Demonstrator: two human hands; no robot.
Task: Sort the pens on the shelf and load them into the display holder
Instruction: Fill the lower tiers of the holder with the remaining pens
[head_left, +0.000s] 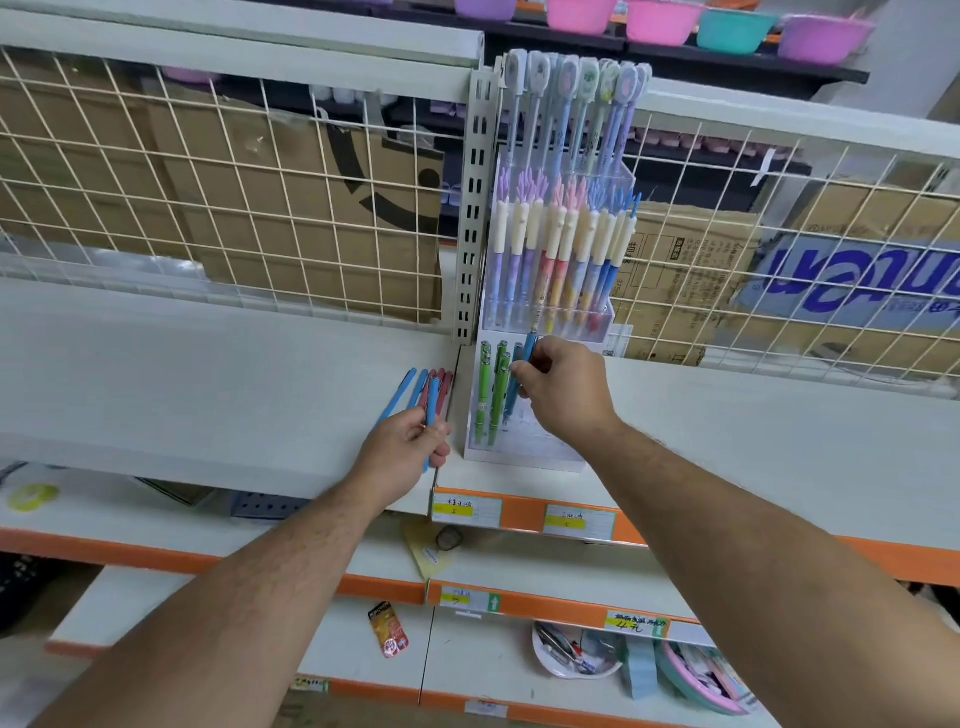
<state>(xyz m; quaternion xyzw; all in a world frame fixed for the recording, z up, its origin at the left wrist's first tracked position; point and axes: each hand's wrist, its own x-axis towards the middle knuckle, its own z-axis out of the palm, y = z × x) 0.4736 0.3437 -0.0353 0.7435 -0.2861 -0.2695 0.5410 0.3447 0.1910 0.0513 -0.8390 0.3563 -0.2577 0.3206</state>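
Head view, single frame: the display holder (524, 458) stands on the shelf (208, 374) against the slotted upright, three tiers deep. The upper two tiers look full of pastel pens (563, 249); the bottom tier is only partly loaded, with a few green pens (491, 395) upright at its left side. Right hand (569, 397) is at that bottom tier, thumb and fingers pinched on one blue pen (528, 349), which stands tilted just right of the green ones, its lower end down among the slots. Whether the tip is seated cannot be told, as the hand covers part of it. Left hand (405, 447) is curled round a fanned bundle of pens (430, 387), blue and dark red, held just left of the holder and over the shelf's front edge. Step in hand, by my reading: loading by colour — green group in, blue group being started. Next move calls for pushing the blue pen straight down until it sits level with the green row, releasing it, then drawing the next blue pen out of the left hand's bundle without dragging a red one along — the red ones presumably go in last, to the right
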